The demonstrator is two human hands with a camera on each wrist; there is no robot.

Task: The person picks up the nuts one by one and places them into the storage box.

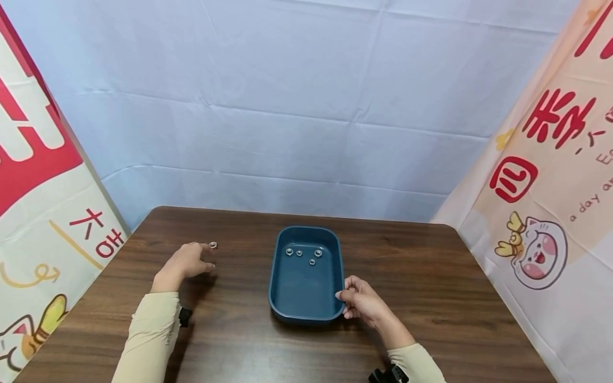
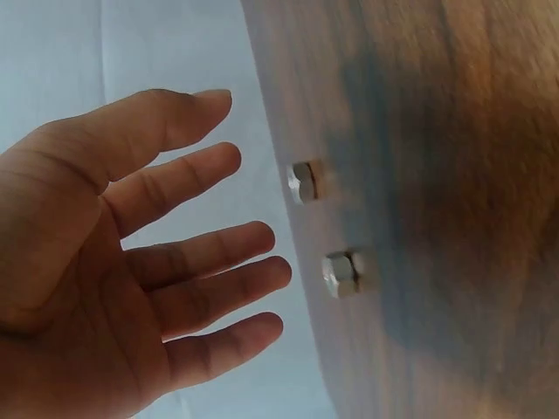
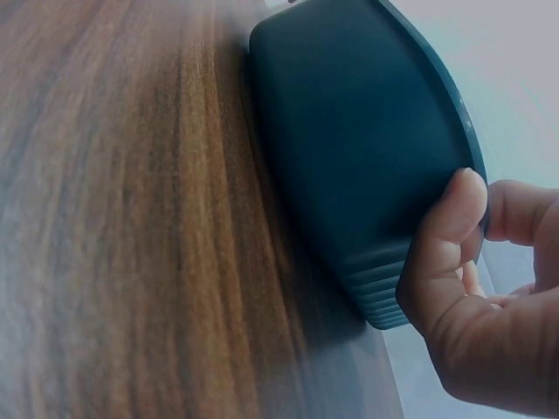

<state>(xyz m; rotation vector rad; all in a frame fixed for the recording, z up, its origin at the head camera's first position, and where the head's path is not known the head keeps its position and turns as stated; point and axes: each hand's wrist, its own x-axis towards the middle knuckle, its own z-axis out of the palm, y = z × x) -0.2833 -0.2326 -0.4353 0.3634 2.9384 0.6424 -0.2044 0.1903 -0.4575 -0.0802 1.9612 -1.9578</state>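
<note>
A dark blue rectangular tray [image 1: 306, 295] sits mid-table with several metal nuts [image 1: 318, 253] lying near its far end. My right hand [image 1: 363, 301] pinches the tray's right rim near the front corner, thumb on one side and fingers on the other, as the right wrist view of the tray wall [image 3: 358, 131] also shows. To the left, my left hand [image 1: 185, 261] hovers over the table, fingers spread and holding nothing. In the left wrist view two hex nuts [image 2: 341, 274] lie on the wood just beyond its fingertips. The head view shows only one nut [image 1: 213, 245] there; the hand seems to hide the other.
The brown wooden table [image 1: 421, 266] has rounded far corners. Behind it hangs a pale blue-white cloth [image 1: 297, 133]. Printed cloths stand at both sides, the left one [image 1: 57, 213] close to the table's left edge.
</note>
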